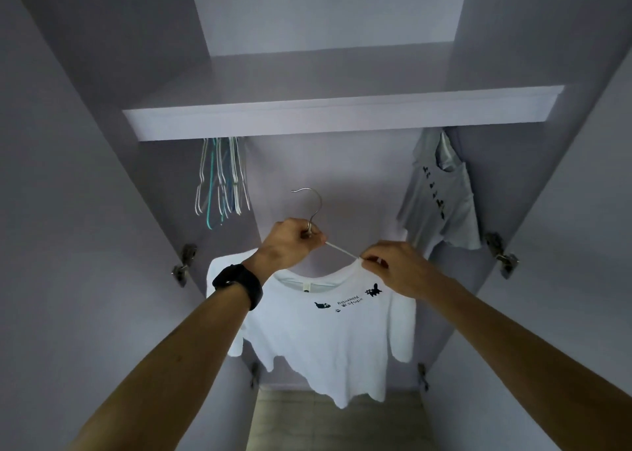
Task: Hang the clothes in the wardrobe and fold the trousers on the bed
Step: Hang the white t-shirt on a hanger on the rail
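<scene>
A white T-shirt (pixel 325 341) with small black prints hangs from a white hanger (pixel 338 249) with a metal hook (pixel 313 204), held up inside the open wardrobe. My left hand (pixel 290 245) grips the hanger at the base of its hook. My right hand (pixel 393 266) pinches the shirt's collar at the hanger's right arm. The hook is free in the air, below the shelf. A grey T-shirt (pixel 441 204) with black prints hangs at the right of the wardrobe. No trousers or bed are in view.
A bunch of bare white and teal hangers (pixel 222 183) hangs at the left under the wardrobe shelf (pixel 342 115). Both wardrobe doors stand open at the sides, with metal hinges (pixel 183 262). Tiled floor (pixel 335 423) shows below.
</scene>
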Demonstrator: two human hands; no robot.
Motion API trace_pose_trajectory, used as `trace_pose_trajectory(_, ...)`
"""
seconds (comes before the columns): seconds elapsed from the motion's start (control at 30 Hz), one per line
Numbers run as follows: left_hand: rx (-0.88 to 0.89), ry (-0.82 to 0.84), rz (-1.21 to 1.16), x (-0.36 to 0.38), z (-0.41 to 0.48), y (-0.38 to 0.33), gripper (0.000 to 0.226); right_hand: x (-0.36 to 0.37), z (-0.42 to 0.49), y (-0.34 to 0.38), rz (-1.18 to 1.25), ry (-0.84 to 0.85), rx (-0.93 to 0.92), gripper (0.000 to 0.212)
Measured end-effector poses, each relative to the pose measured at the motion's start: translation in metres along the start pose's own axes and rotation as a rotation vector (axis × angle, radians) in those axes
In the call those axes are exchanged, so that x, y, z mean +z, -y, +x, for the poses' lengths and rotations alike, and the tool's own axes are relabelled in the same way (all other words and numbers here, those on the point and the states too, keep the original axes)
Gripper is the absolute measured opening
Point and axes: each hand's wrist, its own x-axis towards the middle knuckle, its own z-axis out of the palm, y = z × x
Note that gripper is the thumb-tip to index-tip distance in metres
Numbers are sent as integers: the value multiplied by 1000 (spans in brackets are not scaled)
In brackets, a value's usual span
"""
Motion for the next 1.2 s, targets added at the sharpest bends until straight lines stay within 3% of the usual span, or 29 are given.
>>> trace_pose_trajectory(0.13,89,-116,12,13,6,6,13,10,-11,7,-77,-23,70,12)
trace_pose_trajectory(0.37,243,-136,251,16,10,25,51,20,-30,2,-171,13,292,17)
trace_pose_trajectory(0.6,529,-620,404,-34,31,-32,76,3,-12,-12,-257,33,469,21)
trace_pose_trajectory(0.8,595,-659,671,-46,73,-85,76,-28,20,-23,-255,23,594,18)
trace_pose_trajectory(0.93,581,-670,679,-25,105,-101,69,-41,35,-40,-240,-16,641,21)
trace_pose_trajectory(1.07,564,-843,664,0,140,-104,64,-52,53,-78,-198,-123,680,21)
trace_pose_trajectory(1.2,669,-1041,684,0,165,-100,63,-53,75,-111,-101,-185,729,24)
